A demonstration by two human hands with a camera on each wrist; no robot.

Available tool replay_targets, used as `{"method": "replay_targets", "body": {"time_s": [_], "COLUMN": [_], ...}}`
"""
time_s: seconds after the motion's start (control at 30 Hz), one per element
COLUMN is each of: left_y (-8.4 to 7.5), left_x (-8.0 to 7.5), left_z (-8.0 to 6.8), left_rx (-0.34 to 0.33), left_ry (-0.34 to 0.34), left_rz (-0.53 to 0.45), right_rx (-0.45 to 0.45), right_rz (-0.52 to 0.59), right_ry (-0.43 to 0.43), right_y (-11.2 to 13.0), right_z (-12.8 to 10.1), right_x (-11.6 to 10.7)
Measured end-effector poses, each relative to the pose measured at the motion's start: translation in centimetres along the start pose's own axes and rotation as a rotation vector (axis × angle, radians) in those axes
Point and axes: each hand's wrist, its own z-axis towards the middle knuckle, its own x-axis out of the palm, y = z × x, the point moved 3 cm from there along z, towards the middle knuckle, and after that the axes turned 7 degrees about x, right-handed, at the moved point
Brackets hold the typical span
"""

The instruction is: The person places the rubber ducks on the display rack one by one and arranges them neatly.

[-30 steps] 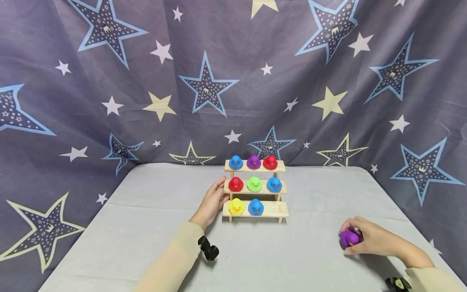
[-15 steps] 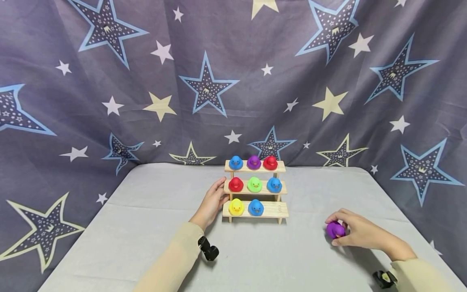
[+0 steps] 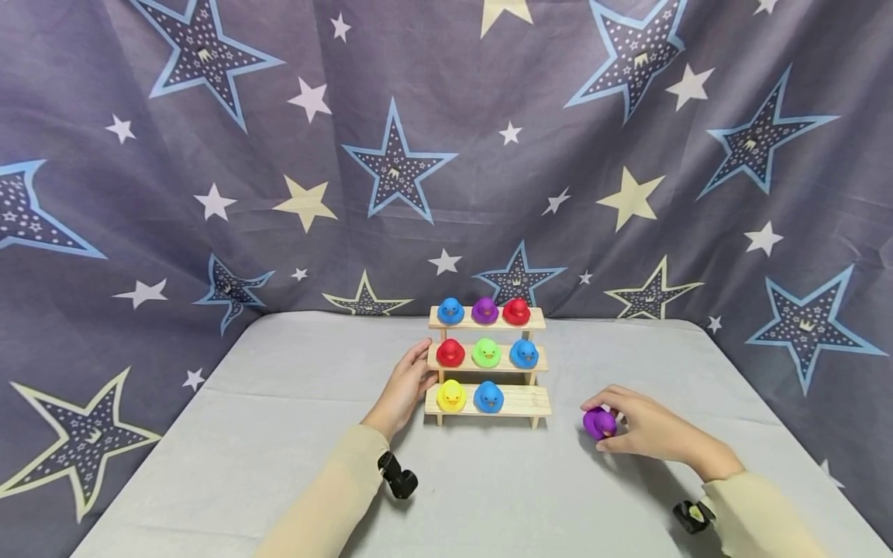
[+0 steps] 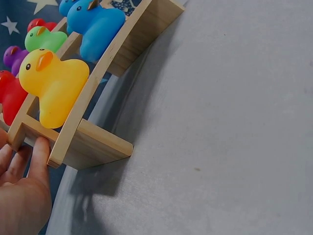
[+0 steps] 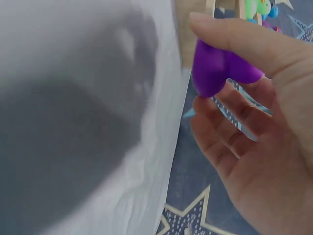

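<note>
In the head view my right hand (image 3: 652,428) holds a purple rubber duck (image 3: 598,424) between thumb and fingers, just above the table. The right wrist view shows the thumb and fingertips pinching this duck (image 5: 211,71). My left hand (image 3: 401,393) grips the left side of a three-tier wooden stand (image 3: 532,401), its fingers against the end of the frame. On the lowest tier sit a yellow duck (image 3: 451,396) and a blue duck (image 3: 489,397), with bare wood to their right. The middle tier carries a red duck (image 3: 450,353), a green duck (image 3: 486,353) and another blue duck (image 3: 524,354).
The top tier bears a blue duck (image 3: 450,311), a purple duck (image 3: 484,311) and a red duck (image 3: 516,312). A pale cloth covers the table (image 3: 488,496). Behind it hangs a star-patterned curtain (image 3: 453,85).
My right hand has carried the purple duck leftward and a little farther back, closer to the stand. The left hand and the stand have stayed in place.
</note>
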Motion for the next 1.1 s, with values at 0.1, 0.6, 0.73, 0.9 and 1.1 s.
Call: {"method": "replay_targets", "body": {"time_s": [0.1, 0.6, 0.73, 0.9, 1.1], "left_y": [0.0, -0.2, -0.2, -0.2, -0.1], "left_x": [0.0, 0.0, 0.0, 0.0, 0.0], "left_z": [0.0, -0.1, -0.1, -0.1, -0.1], "left_rx": [0.005, 0.014, 0.015, 0.010, 0.010], "left_ry": [0.004, 0.014, 0.017, 0.015, 0.017], "left_rz": [-0.001, 0.008, 0.008, 0.007, 0.004], "right_rx": [-0.008, -0.043, -0.068, -0.068, -0.067], "right_rz": [0.004, 0.031, 0.046, 0.078, 0.089], "right_ry": [0.002, -0.042, -0.054, -0.067, -0.098], "right_y": [0.7, 3.2, 3.7, 3.9, 4.3], "right_z": [0.9, 4.5, 5.2, 5.8, 6.2], "right_x": [0.3, 1.6, 2.0, 2.6, 2.9]}}
